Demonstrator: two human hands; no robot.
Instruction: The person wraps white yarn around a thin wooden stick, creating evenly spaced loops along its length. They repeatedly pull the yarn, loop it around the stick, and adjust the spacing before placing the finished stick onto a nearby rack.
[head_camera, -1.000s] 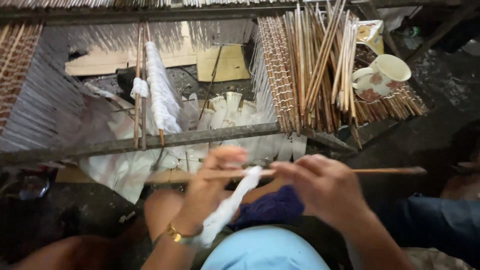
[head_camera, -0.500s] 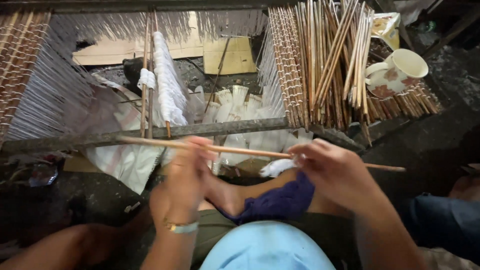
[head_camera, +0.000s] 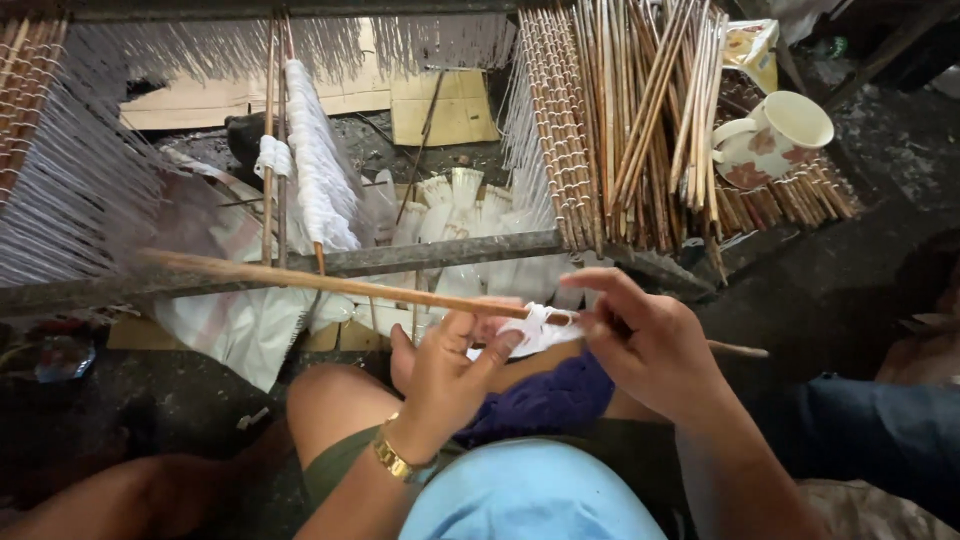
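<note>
The long thin wooden stick (head_camera: 330, 285) lies across the lap, gripped by the right hand (head_camera: 650, 345) near its middle. The left hand (head_camera: 450, 370) pinches a small wad of white thread (head_camera: 535, 328) against it. By my judgement the winding has barely begun; the stick's far end is hidden behind the right hand.

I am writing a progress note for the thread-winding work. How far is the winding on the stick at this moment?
Done: one stick fully wound with white thread stands by the frame. In hand: the right hand holds a long bare stick, and the left hand pinches a small wad of white thread onto it. Left: nearly the whole stick is bare, and a bundle of bare sticks lies nearby.
</note>
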